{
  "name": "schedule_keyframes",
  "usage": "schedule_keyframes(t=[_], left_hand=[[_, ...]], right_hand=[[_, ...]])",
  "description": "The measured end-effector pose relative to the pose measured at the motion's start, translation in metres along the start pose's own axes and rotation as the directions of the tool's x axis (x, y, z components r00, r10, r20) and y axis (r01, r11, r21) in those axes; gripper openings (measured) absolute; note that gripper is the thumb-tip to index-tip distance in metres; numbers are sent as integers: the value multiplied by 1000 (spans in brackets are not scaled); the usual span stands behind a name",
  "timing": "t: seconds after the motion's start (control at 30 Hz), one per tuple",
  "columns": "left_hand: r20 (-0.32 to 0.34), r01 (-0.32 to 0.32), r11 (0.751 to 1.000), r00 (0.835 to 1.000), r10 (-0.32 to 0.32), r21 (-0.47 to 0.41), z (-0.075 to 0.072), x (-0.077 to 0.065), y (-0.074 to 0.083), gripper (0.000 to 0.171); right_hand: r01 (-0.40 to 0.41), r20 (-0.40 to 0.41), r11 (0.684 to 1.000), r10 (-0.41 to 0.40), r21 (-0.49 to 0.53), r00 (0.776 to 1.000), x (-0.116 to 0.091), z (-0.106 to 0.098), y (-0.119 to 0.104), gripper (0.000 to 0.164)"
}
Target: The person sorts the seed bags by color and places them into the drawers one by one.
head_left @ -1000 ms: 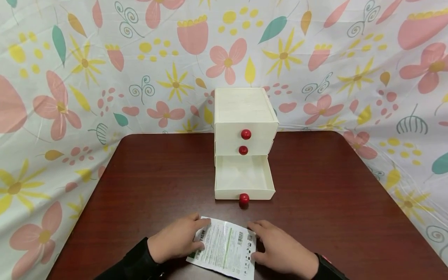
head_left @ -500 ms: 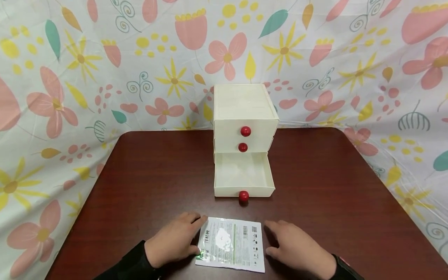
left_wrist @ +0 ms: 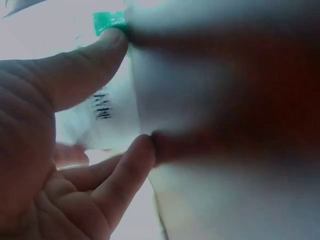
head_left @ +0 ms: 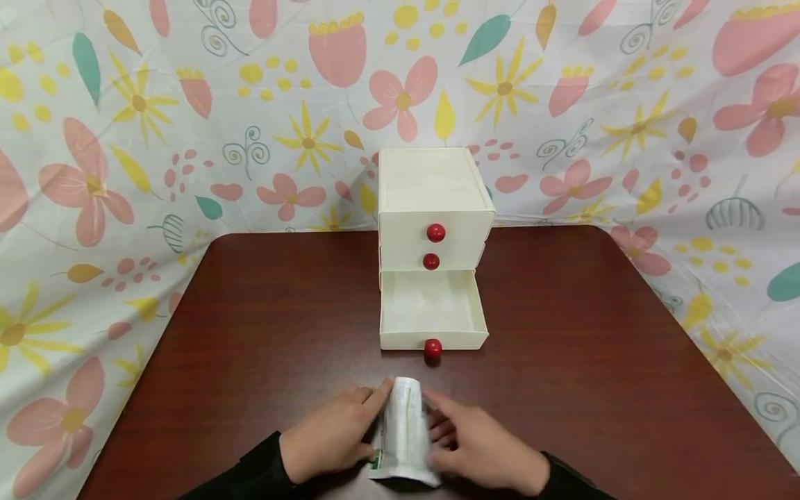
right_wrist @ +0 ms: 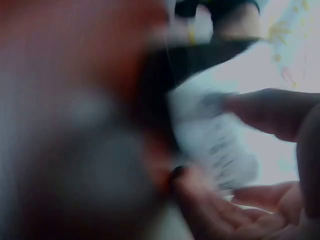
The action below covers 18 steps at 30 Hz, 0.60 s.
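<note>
A white printed packet (head_left: 403,427) with a green corner arches upward between my two hands in the head view, its middle raised and its sides drawn inward. My left hand (head_left: 334,434) holds its left edge, with the thumb near the green patch. In the left wrist view the fingertips of the left hand (left_wrist: 80,115) line that edge beside dark lettering. My right hand (head_left: 484,441) grips the right edge, fingers curled under. The right wrist view, blurred, has the packet (right_wrist: 225,140) between the thumb and fingers of the right hand (right_wrist: 280,165).
A cream drawer unit (head_left: 437,180) with red knobs stands at the back of the brown table (head_left: 281,312). Its bottom drawer (head_left: 403,340) is pulled out toward me and holds nothing. Behind hangs a floral cloth (head_left: 250,104).
The packet lay flat between my hands half a second ago, slightly straighter than before that. Now my right hand has moved left and the packet is bent into an arch.
</note>
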<state>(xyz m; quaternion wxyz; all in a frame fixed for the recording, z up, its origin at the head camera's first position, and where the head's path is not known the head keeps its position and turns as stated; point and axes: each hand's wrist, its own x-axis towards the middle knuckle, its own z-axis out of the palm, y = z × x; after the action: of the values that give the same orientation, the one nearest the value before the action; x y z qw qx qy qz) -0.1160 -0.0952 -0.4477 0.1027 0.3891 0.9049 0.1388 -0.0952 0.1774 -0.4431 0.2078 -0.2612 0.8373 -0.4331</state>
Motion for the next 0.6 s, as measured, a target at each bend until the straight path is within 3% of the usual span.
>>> schedule_keyframes(t=[0.1,0.23,0.37,0.6], left_hand=[[-48,-37,999,998,36,-22,3,1,2,104],[-54,-46,992,998,40,-114,-2,0,1,105],[-66,-48,970,997,33,-238,-6,-3,0,100],[-123,-83,898,992,32,-433,-10,-6,-1,94]], right_hand=[[-19,95,949,-12,314,995,8,11,-2,83],[-86,149,866,13,493,989,15,3,-7,77],[-133,146,817,61,562,987,14,-6,-9,75],[-163,85,847,139,506,987,9,-8,-12,76]])
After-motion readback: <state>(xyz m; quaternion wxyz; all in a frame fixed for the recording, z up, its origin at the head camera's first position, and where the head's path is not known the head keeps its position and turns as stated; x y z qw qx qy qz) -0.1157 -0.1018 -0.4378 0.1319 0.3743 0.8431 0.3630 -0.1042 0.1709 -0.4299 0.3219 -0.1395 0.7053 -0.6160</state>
